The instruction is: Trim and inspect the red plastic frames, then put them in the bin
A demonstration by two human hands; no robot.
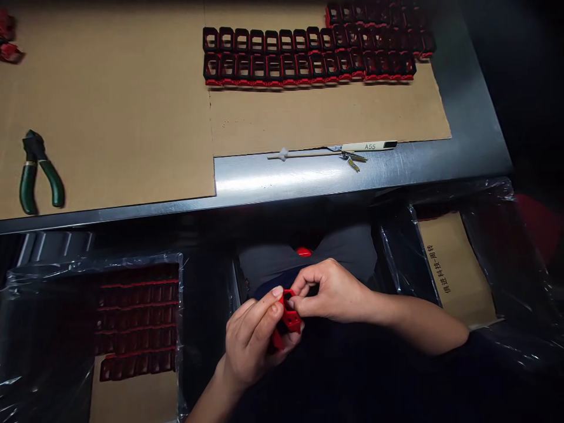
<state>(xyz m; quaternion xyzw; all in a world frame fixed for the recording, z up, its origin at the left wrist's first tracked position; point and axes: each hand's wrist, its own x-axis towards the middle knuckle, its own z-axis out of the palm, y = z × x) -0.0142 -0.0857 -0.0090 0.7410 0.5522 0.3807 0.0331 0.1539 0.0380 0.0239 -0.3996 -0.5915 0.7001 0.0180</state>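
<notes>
Above my lap, my left hand [258, 332] is closed round a red plastic frame [291, 320]. The frame is tilted, with an opening facing up and partly covered by fingers. My right hand [324, 291] meets its upper right side, thumb and index finger pinched at the opening. Whether something small sits between those fingertips cannot be made out. On the bench beyond stand rows of similar black-and-red frames [273, 67], side by side on cardboard.
Green-handled cutters [37, 173] lie on the cardboard [114, 117] at left. A white-handled blade [368, 146] and a thin stick [304, 154] rest along the metal bench edge [247, 182]. Plastic-lined bins flank my lap; the left one holds rows of frames [138, 317], the right one cardboard [458, 270].
</notes>
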